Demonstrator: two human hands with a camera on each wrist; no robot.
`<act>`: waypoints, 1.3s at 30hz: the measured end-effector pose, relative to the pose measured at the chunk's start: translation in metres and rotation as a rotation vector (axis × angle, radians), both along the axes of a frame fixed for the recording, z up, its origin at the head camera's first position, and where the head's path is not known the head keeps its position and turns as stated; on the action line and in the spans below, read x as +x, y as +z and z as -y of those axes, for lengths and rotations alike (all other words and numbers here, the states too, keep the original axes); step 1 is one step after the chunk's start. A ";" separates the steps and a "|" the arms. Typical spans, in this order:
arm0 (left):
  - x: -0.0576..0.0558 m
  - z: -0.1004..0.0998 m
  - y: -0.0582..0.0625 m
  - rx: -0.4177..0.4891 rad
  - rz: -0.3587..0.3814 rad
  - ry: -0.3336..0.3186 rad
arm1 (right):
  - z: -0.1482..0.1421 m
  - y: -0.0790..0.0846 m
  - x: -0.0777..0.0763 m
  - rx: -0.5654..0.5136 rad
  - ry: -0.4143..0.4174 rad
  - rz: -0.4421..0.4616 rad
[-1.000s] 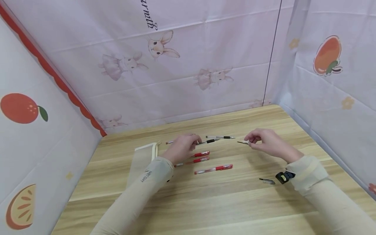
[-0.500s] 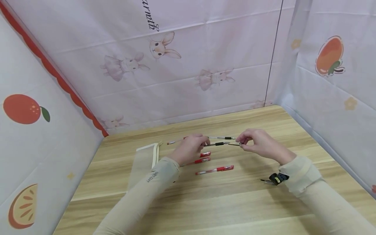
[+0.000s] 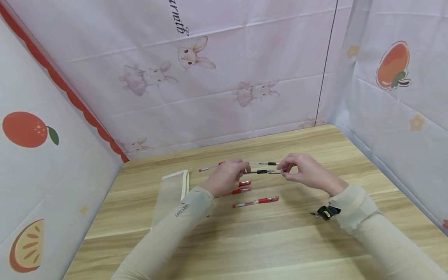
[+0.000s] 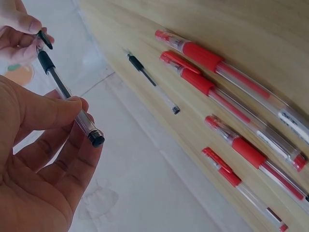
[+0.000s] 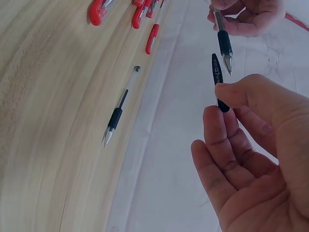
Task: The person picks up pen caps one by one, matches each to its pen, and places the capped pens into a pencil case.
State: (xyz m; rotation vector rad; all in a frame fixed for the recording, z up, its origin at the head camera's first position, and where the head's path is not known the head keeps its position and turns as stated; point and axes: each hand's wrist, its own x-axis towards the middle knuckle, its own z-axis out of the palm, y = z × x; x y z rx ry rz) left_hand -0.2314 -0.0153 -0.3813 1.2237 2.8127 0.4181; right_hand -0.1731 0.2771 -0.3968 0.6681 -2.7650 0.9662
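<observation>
Between thumb and fingers, my left hand (image 3: 227, 177) holds a clear gel pen (image 4: 59, 83) with a black grip and a bare metal tip. My right hand (image 3: 308, 173) pinches a black pen cap (image 5: 217, 72) by thumb and fingertips. In the right wrist view, the cap's clip lies alongside the pen tip; whether they touch cannot be told. A second uncapped black gel pen (image 5: 116, 117) lies on the wooden table behind the hands. Several red gel pens (image 4: 244, 152) lie nearby, one of them (image 3: 257, 202) in front of my left hand.
A translucent pouch with a pale zipper (image 3: 171, 194) lies on the table (image 3: 259, 241), partly behind my left sleeve. Another black cap (image 3: 314, 214) rests near the right wrist's black strap, mostly hidden. Printed cloth walls (image 3: 224, 128) enclose the back and sides.
My right hand has moved left with the cap, up to the pen tip. My left hand moved slightly right with the pen, then stayed. The right wrist now covers more of the cap on the table.
</observation>
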 end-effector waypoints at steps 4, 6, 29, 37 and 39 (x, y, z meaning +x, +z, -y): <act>-0.001 0.002 0.000 -0.005 0.019 0.037 | -0.004 0.000 0.001 -0.007 -0.011 -0.011; -0.002 0.003 0.000 -0.004 0.031 0.048 | -0.005 0.000 0.002 -0.012 -0.014 -0.013; -0.003 -0.007 -0.002 0.005 -0.015 -0.039 | 0.003 0.000 -0.001 -0.009 -0.008 -0.020; -0.004 -0.012 -0.007 -0.013 -0.038 -0.076 | 0.006 -0.003 -0.003 -0.002 0.000 -0.011; -0.005 -0.013 -0.008 -0.027 -0.072 -0.089 | 0.008 -0.004 -0.004 -0.007 0.007 -0.010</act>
